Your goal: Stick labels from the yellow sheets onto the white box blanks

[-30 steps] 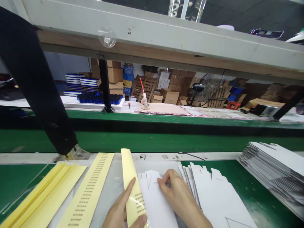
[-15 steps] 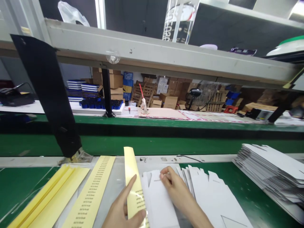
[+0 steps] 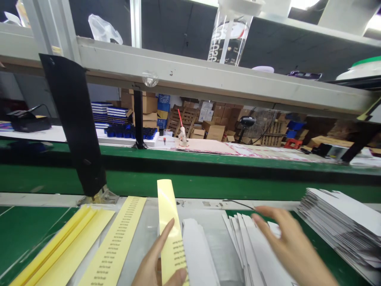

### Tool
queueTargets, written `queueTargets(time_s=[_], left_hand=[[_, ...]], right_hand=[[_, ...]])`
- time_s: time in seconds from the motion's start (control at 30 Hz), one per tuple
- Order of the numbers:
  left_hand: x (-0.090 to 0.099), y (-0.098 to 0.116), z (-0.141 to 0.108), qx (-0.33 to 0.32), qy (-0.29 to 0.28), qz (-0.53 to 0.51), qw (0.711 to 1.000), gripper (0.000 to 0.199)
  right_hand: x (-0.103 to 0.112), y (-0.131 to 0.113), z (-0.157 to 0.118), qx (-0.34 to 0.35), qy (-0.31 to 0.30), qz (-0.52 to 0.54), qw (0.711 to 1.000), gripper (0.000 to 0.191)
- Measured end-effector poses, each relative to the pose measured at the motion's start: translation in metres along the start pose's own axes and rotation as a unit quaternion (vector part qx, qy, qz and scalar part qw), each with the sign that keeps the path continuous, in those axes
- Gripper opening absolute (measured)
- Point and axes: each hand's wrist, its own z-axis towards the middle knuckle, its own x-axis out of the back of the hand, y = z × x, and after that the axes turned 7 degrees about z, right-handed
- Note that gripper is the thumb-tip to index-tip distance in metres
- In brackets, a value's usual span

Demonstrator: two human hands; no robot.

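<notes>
My left hand [image 3: 159, 258] is closed on a yellow label strip [image 3: 169, 214] printed with rows of dark text, its upper end standing free. Just right of the strip lies a white folded carton [image 3: 198, 252]; whether my left hand touches it I cannot tell. My right hand [image 3: 287, 238] hovers over several overlapping flat white cartons [image 3: 253, 246], thumb and forefinger apart. Its other fingers are partly hidden, and nothing shows in its grasp. Another printed yellow label strip [image 3: 116, 242] lies flat to the left of my left hand.
Folded yellow sheets [image 3: 65, 242] lie at the far left. A tall pile of flat white cartons [image 3: 342, 226] stands at the right. Beyond the work surface runs a green belt [image 3: 178, 174], with a grey shelf beam [image 3: 208, 75] above it and a black-wrapped post [image 3: 74, 127] at left.
My right hand has left the folded carton in the middle and moved right, over the overlapping cartons. My left hand keeps the label strip. The view has shifted slightly.
</notes>
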Motion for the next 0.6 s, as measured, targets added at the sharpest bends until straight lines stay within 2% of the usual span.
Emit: queueTargets(time_s=[0.07,0.13,0.23,0.33,0.4,0.5,0.6], left_hand=[[-0.002,-0.006,0.001,-0.015,0.004,-0.002,1.000,0.097],[-0.003,-0.014,0.003,-0.031,0.009,0.009,0.999,0.093],[-0.004,-0.028,0.008,-0.070,0.017,0.019,0.997,0.086],[-0.003,-0.039,0.012,-0.115,0.033,0.032,0.992,0.081],[-0.001,-0.041,0.013,-0.120,0.047,0.053,0.990,0.079],[0.003,-0.036,0.012,-0.085,0.068,0.080,0.991,0.077],[0.007,-0.027,0.012,-0.017,0.097,0.113,0.989,0.077]], right_hand=[[-0.031,-0.037,-0.028,0.041,-0.133,0.121,0.983,0.022],[-0.059,-0.067,-0.049,0.043,-0.188,0.167,0.967,0.019],[-0.084,-0.086,-0.058,0.046,-0.238,0.176,0.954,0.016],[-0.092,-0.088,-0.055,0.049,-0.240,0.194,0.950,0.018],[-0.091,-0.090,-0.054,0.058,-0.234,0.212,0.947,0.019],[-0.084,-0.093,-0.049,0.069,-0.263,0.258,0.927,0.022],[-0.080,-0.082,-0.035,0.022,-0.296,0.296,0.908,0.025]])
